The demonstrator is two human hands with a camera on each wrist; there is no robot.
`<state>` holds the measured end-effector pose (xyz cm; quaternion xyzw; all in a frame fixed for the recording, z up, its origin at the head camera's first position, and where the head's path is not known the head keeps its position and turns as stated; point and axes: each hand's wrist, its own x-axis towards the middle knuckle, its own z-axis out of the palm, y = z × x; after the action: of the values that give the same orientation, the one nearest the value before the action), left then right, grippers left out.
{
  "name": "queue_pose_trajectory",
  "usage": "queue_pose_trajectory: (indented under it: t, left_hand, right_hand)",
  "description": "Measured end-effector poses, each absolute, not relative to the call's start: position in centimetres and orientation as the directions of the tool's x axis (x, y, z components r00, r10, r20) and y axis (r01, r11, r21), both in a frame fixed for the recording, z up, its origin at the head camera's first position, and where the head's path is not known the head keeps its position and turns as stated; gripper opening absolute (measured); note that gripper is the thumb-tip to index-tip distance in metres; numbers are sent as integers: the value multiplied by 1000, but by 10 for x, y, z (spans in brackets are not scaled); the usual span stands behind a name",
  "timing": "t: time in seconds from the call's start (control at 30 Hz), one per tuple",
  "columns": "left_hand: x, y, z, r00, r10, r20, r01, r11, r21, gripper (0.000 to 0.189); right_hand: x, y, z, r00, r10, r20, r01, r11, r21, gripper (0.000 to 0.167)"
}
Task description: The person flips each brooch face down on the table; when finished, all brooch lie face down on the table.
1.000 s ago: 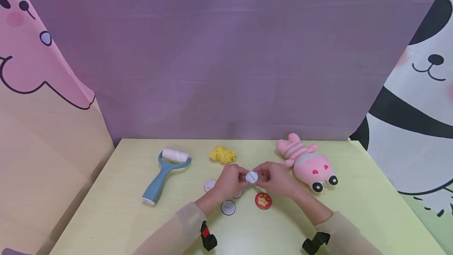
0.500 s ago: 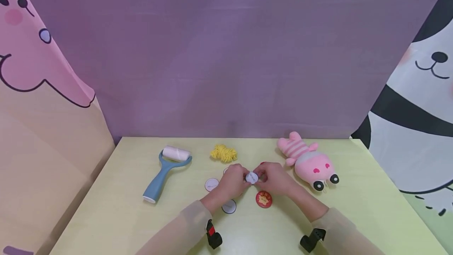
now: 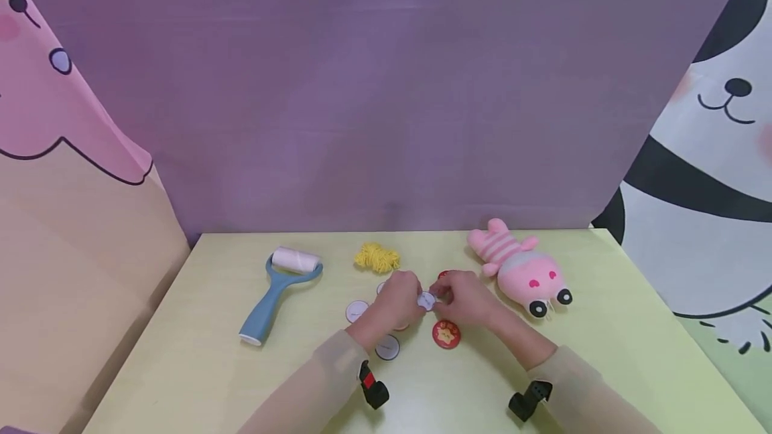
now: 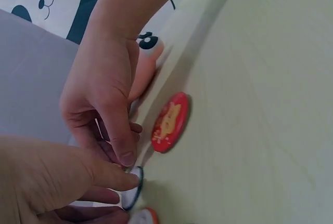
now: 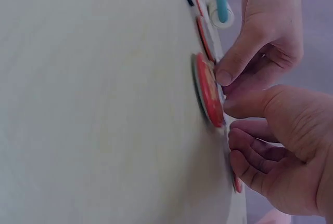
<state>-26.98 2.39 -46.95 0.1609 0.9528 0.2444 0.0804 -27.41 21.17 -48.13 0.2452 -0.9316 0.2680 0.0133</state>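
Under the left hand and the right hand there is a pale yellow table. Beyond both hands, a purple sheet with faint creases covers the back. Far left of the left hand is a beige wall with a pink cartoon figure; far right of the right hand, a panda picture. Soft light shines on the table, on the hands' near side.

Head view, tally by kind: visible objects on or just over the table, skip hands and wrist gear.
Blue-handled roller: 1
Yellow yarn bundle: 1
Pink plush toy: 1
Round badges, red or white side up, some partly covered: 7
Total: 10 visible; anything fully covered can't be counted.
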Motion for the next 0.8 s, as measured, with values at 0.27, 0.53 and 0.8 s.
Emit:
queue_pose_trajectory:
  t: [0.27, 0.53, 0.8]
  left_hand:
    - [-292, 43, -458, -910, 415, 28, 375, 790, 485, 35]
    - [-311, 57, -465, -906, 422, 24, 376, 777, 505, 41]
    - [-312, 63, -474, -920, 392, 10, 342, 789, 510, 29]
  right_hand:
    - [-282, 224, -463, -922, -289, 259, -377, 823, -424, 25]
    - [-283, 231, -462, -929, -309, 203, -364, 866, -343, 29]
    - [-280, 229, -471, -930, -335, 151, -367, 864, -345, 22]
